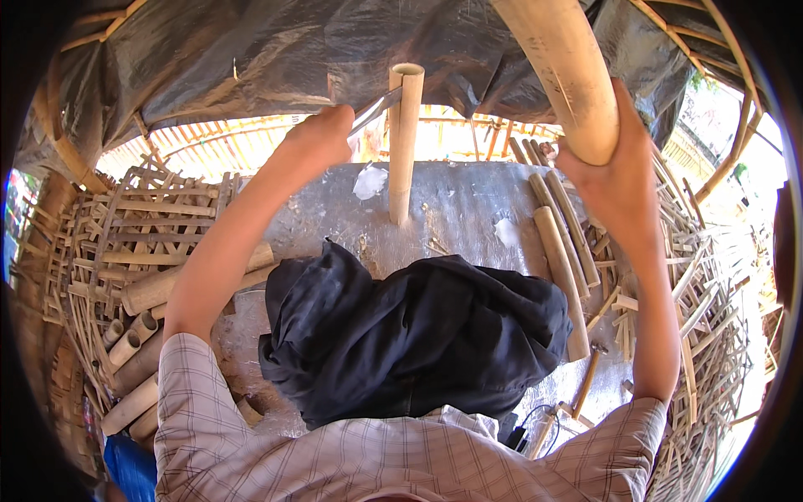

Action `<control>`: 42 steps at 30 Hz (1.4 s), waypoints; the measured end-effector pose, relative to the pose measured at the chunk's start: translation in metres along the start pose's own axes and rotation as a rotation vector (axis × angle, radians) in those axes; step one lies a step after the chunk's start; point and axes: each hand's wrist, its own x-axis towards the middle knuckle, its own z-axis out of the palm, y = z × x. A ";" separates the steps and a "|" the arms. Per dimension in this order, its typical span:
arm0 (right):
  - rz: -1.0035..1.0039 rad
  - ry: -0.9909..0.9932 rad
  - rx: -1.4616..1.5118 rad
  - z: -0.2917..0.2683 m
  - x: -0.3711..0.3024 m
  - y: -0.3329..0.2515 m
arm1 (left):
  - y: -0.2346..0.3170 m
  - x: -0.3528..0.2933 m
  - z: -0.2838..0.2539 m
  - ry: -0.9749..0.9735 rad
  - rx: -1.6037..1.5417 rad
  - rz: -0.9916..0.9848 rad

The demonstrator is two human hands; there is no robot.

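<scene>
An upright bamboo tube [404, 159] stands on the grey sheet beyond my lap. My left hand [329, 135] is closed around the handle end of a knife [375, 113], whose blade meets the tube just below its top rim. The fist hides the handle. Raised to the right, my right hand [617, 188] grips the lower end of a thick bamboo piece [562, 71], which slants up past the top of the view. This thick piece is apart from both the blade and the tube. Dark cloth [418, 335] lies bunched over my lap, between my arms.
Cut bamboo tubes [155, 289] lie at the left beside a slatted bamboo lattice [159, 222]. Several bamboo lengths [556, 259] and a hammer [590, 372] rest at the right. Split strips [711, 335] pile beyond my right arm. Dark plastic sheeting [251, 63] hangs ahead.
</scene>
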 end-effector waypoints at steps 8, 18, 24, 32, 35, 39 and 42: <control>0.141 -0.474 -0.145 0.052 -0.055 0.058 | 0.004 0.000 0.012 -0.027 0.034 0.014; 0.117 -0.157 0.224 0.036 -0.017 0.015 | 0.000 0.004 0.004 -0.040 0.062 -0.031; 0.219 -0.563 -0.080 0.062 -0.064 0.055 | -0.004 -0.009 0.020 -0.067 0.020 -0.007; 0.061 -0.110 0.125 0.032 -0.008 0.013 | -0.001 -0.003 0.006 -0.070 0.031 -0.057; 0.192 -0.250 0.144 0.066 -0.032 0.024 | -0.008 -0.004 0.008 -0.026 0.035 -0.051; 0.151 -0.656 -0.148 0.086 -0.066 0.076 | -0.006 -0.003 0.037 -0.127 -0.051 -0.062; 0.115 -0.571 -0.033 0.074 -0.054 0.064 | -0.020 0.004 0.039 -0.033 -0.037 -0.064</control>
